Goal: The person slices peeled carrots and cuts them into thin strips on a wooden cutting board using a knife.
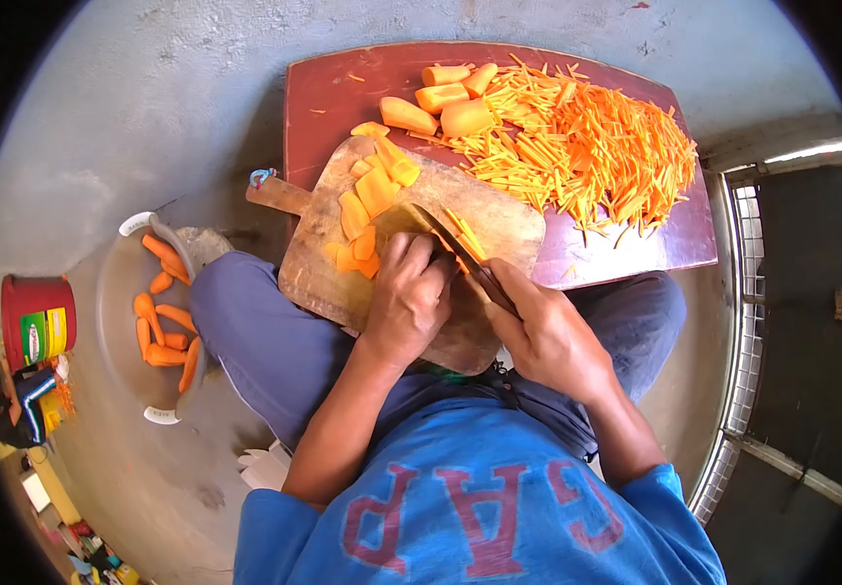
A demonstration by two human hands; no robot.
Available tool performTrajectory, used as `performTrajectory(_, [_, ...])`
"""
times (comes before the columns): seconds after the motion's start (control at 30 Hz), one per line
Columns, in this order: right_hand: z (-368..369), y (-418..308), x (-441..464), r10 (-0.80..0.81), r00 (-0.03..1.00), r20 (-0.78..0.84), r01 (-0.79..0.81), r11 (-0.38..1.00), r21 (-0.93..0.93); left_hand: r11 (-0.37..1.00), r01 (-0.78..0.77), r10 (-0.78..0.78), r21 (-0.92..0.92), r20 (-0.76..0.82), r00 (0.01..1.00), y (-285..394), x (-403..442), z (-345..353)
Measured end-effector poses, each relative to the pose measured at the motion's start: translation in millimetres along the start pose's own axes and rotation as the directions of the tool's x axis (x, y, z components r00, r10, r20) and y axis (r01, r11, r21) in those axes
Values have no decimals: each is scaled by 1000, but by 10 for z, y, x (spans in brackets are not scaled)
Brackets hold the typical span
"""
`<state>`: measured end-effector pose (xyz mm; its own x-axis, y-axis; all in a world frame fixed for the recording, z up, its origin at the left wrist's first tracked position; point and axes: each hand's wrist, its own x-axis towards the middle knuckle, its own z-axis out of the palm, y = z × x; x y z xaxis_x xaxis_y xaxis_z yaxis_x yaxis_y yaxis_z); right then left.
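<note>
In the head view, the right hand [553, 336] was clenched on the handle of the knife [459, 250]. The blade had a slant direction, with its tip away and to the left. The left hand [406, 297] was curled just left of it, over the board [494, 200]; what it held, one could not tell. It was nearer to the slices [378, 192]; the strips [464, 229] lay right of the blade.

At the left, a red bucket [38, 320] with a green and yellow label [44, 334] is near another person [23, 405]; at the right, a metal grille [750, 253] runs beside a dark panel [811, 331]
</note>
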<state>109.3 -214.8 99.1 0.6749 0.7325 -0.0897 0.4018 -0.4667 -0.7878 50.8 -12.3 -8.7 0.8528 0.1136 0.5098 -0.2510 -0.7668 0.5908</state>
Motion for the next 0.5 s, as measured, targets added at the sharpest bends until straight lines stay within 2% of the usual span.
performTrajectory(0.13, [20,-27,-54,37,999,19,-37,999,12,1000,-1,1,-4,33,999,-37,-16,-18])
performTrajectory(0.23, [97,70,30,-53,998,-30,53,998,-26,1000,-10,10,-14,22,1000,-30,-6,0])
performTrajectory(0.5, [53,21,-21,-79,996,-27,79,997,-13,1000,-21,20,-20,-32,999,-37,-16,18])
